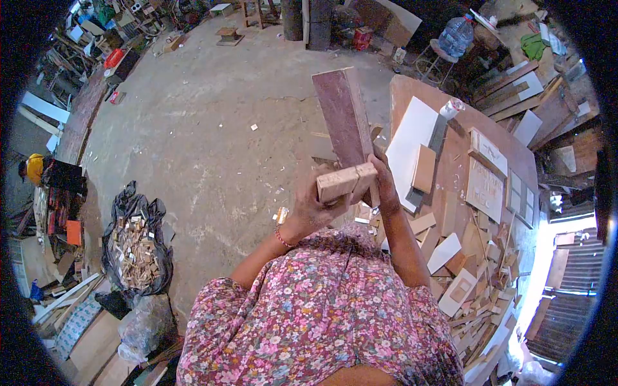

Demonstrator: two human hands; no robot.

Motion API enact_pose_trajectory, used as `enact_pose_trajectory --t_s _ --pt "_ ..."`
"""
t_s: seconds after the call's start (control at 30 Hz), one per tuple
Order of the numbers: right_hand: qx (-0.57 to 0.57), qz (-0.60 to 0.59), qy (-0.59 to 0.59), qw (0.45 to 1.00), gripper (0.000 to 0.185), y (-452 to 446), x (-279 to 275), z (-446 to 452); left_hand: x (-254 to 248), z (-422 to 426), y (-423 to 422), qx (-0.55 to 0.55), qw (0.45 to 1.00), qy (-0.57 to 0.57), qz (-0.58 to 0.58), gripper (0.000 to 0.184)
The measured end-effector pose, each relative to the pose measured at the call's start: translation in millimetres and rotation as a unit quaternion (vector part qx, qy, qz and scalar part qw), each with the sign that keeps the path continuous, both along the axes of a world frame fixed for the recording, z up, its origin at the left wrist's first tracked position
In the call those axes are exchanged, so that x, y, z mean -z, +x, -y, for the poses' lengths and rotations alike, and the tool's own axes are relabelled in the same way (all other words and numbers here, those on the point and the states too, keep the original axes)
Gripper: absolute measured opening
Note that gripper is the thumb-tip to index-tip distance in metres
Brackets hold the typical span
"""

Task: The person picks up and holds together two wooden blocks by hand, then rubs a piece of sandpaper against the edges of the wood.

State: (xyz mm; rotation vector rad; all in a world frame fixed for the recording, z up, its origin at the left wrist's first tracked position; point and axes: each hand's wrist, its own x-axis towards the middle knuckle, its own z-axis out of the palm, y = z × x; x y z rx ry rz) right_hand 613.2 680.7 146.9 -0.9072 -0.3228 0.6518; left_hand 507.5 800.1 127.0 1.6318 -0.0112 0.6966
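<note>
In front of my chest, both hands hold wooden pieces close together. My left hand point(312, 204), with a red bracelet at its wrist, is closed around the left end of a short pale wood block point(341, 183). Behind that block, a longer wooden plank point(340, 116) with a reddish-brown face and pale edges slants up and away. My right hand point(384, 182) is closed on the plank's lower right edge, beside the block's right end. Where the two pieces meet, the fingers partly hide them, and I cannot tell whether they are joined.
To the right, a brown tabletop point(402, 96) carries a white board point(412, 135), a white cup point(452, 108) and small panels. Wood offcuts point(460, 283) pile up nearer. A black plastic bag point(116, 206) with wood scraps lies on the concrete floor point(206, 148). A water jug point(456, 37) stands behind.
</note>
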Motion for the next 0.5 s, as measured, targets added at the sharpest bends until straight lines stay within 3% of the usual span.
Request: enact_pose_trajectory --t_s 0.03,0.07,0.2,0.27,0.4,0.47,0.5 --pt "-0.018 0.019 -0.007 1.0 0.054 1.9 0.2 0.9 2.0 -3.7 1.0 -0.009 0.987 0.152 0.058 0.049" --pt "-0.036 0.038 -0.015 0.999 0.055 3.4 0.6 2.0 -12.4 -1.5 1.2 -0.009 0.986 0.143 0.08 0.042" --pt "-0.023 0.024 -0.019 0.999 0.055 4.6 5.9 -1.2 -21.9 0.1 1.0 0.017 0.986 0.129 0.102 0.041" --pt "-0.051 0.04 0.008 0.998 0.054 6.9 4.0 -2.5 -25.1 -0.1 -0.1 0.005 0.975 0.2 0.097 0.04" --pt "-0.044 0.024 0.009 0.999 0.053 6.2 2.1 -1.7 -32.9 -2.5 -3.0 0.048 0.972 0.191 0.13 0.039" --pt "-0.05 0.016 0.04 0.998 0.051 6.4 -1.1 -2.8 -40.2 -3.3 -4.4 -0.011 0.937 0.324 0.132 0.038" --pt "-0.047 0.015 0.038 0.998 0.051 5.6 -4.2 -2.9 -42.4 -2.4 -5.6 -0.009 0.938 0.321 0.132 0.038"
